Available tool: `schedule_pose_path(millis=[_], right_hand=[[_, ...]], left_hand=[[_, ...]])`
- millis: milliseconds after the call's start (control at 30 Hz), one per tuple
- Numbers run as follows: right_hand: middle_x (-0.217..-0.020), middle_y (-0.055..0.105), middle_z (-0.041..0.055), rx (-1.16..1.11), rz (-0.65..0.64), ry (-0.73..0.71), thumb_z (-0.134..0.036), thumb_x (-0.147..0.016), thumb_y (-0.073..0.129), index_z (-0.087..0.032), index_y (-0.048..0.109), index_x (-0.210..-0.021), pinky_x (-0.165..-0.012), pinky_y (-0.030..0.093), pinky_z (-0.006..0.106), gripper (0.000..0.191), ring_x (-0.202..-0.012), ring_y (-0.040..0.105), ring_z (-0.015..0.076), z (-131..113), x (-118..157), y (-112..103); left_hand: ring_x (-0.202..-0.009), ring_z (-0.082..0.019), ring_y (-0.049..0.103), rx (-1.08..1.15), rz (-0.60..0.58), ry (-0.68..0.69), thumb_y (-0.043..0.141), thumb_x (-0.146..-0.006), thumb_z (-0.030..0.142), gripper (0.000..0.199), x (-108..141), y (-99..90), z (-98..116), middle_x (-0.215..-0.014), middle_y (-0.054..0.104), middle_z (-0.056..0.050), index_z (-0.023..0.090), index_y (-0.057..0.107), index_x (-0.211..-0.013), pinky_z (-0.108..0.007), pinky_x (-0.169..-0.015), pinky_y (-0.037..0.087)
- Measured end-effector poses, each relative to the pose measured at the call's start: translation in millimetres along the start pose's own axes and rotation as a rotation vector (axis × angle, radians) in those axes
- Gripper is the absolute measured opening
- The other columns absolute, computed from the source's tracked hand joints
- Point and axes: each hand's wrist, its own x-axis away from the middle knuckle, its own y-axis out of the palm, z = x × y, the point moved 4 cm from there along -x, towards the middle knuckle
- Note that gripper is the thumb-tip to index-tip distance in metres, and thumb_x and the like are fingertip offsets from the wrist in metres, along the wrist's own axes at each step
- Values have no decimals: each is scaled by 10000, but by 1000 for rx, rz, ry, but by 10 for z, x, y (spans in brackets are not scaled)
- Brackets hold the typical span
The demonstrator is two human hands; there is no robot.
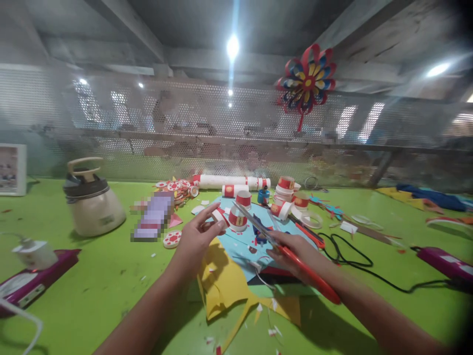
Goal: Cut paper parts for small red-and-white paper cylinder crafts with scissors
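My left hand [199, 231] pinches a small red-and-white piece of paper cup [220, 216] between thumb and fingers. In my right hand [295, 252] is a pair of scissors [308, 276] with red handles, its blades pointing up and left towards that piece. Just beyond the blades sit a red-and-white paper cup [238, 219] and another cup [243, 198] behind it. Below both hands lie light blue paper [236, 246] and cut yellow paper [221, 286]. Whether the blades are parted is hard to see.
A beige kettle-shaped bottle [94, 209] and purple power strip [44, 276] stand left. Behind lie a long white tube [225, 181], stacked paper cups [284, 190] and a tape roll [310, 219]. A black cable [354, 264] crosses the right side. Perforated metal mesh [221, 123] rises at the back.
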Motion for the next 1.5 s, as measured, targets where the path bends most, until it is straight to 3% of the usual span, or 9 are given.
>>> schedule_pose_path(millis=[167,367,500,700,967,1133,1267,1500], right_hand=[[-879,710,28,-110,-3,-62,-268,-901,471,-178,629,-977,-633,480,251,197,-726,634,178,-148,79,132],[-940,701,76,-55,84,-6,-282,-910,496,-207,628,-1071,-732,479,344,221,-819,631,237,-83,143,258],[-935,665,94,16,66,40,-251,-909,496,-218,593,-1191,-756,464,382,301,-844,610,260,-31,214,301],[-932,672,66,37,50,45,-156,-847,545,-265,591,-1217,-721,451,367,388,-831,609,256,-55,247,341],[-857,677,50,127,70,32,-115,-744,603,-268,595,-1223,-648,426,336,503,-759,609,252,-91,277,325],[-851,656,73,189,48,54,-113,-806,533,-247,559,-1288,-648,427,347,500,-752,608,257,-83,274,341],[-864,644,86,211,11,80,-87,-790,512,-226,507,-1345,-662,436,364,573,-758,604,264,-83,272,356],[-843,663,58,158,30,76,-80,-758,539,-222,611,-1168,-642,425,333,440,-740,595,241,-127,293,326]], left_hand=[[-867,-179,636,7,-8,27,744,-715,295,655,0,16,36,-922,693,-48,221,523,-1327,-321,-809,515],[-805,-185,648,4,19,-39,773,-678,303,700,34,51,58,-931,694,-67,200,523,-1324,-323,-762,520],[-800,-191,645,-33,47,-54,791,-648,294,714,46,50,38,-893,698,-71,185,538,-1307,-319,-752,515],[-939,-239,621,-83,-31,-8,773,-660,301,630,32,77,-8,-1027,687,-119,162,574,-1241,-361,-804,517],[-1008,-253,611,-174,-10,-16,775,-647,267,585,27,47,-10,-1177,641,-121,212,614,-1207,-378,-834,516],[-982,-227,621,-253,54,40,779,-629,239,505,30,32,36,-1157,652,-93,221,682,-1124,-307,-774,526],[-994,-227,631,-240,32,28,775,-639,257,508,26,54,35,-1097,692,-70,222,677,-1136,-315,-823,525],[-1043,-240,623,-194,-2,-29,773,-652,276,590,38,77,-14,-1049,719,-76,209,624,-1220,-349,-892,502]])
